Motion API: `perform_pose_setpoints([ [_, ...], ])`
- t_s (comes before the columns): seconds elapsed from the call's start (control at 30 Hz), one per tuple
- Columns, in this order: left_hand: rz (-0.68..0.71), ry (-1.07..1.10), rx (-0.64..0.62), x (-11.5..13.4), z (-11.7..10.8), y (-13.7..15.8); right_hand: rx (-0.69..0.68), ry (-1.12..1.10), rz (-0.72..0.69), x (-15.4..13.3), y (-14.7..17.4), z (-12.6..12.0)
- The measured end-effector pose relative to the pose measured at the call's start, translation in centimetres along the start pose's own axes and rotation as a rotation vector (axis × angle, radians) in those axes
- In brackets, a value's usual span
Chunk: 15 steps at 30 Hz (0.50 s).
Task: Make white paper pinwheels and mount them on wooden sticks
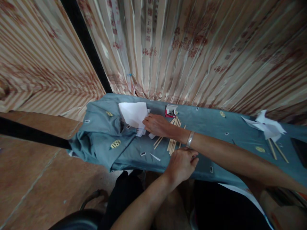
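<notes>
My right hand [157, 125] reaches across to the left, its fingers closed at the right edge of a stack of white paper [134, 113]. The sheets lie unevenly, with corners sticking out below. My left hand [182, 163] is near the table's front edge, under my right forearm, with its fingers curled together; anything inside them is hidden. Between the hands lie several thin wooden sticks [173, 140], partly covered by my right arm. A narrow white paper strip [154, 157] rests left of my left hand.
A small red box [170, 111] with tiny dark and silver pieces stands behind the sticks. White paper pinwheels [266, 126] on sticks lie at the right, beside a dark flat object [299, 150]. A blue-green cloth [206, 119] covers the table; a striped curtain [179, 57] hangs behind.
</notes>
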State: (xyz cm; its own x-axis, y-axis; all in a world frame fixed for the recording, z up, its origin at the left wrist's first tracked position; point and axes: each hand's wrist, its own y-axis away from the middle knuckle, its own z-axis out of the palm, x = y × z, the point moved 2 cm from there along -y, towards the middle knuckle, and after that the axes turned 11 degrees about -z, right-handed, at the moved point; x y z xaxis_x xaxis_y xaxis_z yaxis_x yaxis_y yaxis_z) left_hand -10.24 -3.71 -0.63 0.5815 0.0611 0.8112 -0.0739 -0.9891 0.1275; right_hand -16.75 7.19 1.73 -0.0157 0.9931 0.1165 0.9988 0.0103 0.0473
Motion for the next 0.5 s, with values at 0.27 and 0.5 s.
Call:
perform_pose_setpoints([
  [0.27,0.003,-0.003,-0.011,0.0,0.1,0.0,-0.093,0.063,-0.025,-0.6,-0.7,0.5],
  [0.5,-0.036,0.023,0.006,-0.1,0.3,0.1,-0.078,0.15,-0.047,-2.2,-1.4,0.5],
])
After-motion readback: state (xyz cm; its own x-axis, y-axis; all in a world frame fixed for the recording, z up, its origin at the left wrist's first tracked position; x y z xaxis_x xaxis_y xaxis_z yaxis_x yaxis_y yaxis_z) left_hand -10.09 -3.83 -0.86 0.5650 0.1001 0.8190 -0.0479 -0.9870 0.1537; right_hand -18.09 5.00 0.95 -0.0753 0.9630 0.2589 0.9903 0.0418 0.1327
